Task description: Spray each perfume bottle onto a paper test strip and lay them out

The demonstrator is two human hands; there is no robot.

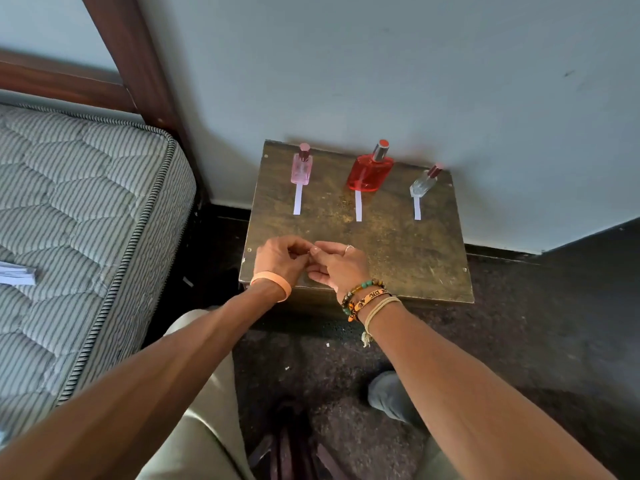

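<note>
From here I make out a scuffed, matt wooden worktop (398, 258), a glossy see-through pink bottle (302, 172), red bottle (370, 174) with shiny metal cap (380, 151) and clear bottle (421, 184), matt paper strips (297, 202), a quilted cloth mattress (86, 188) and rough floor (519, 323).

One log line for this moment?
pink bottle, red bottle, clear bottle standing by wall | left strip, middle strip, right strip one before each | left hand, right hand fingertips meeting over table, contents unclear

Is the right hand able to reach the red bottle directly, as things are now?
Probably yes: only bare table and one paper strip lie between the right hand and the red bottle.
</note>
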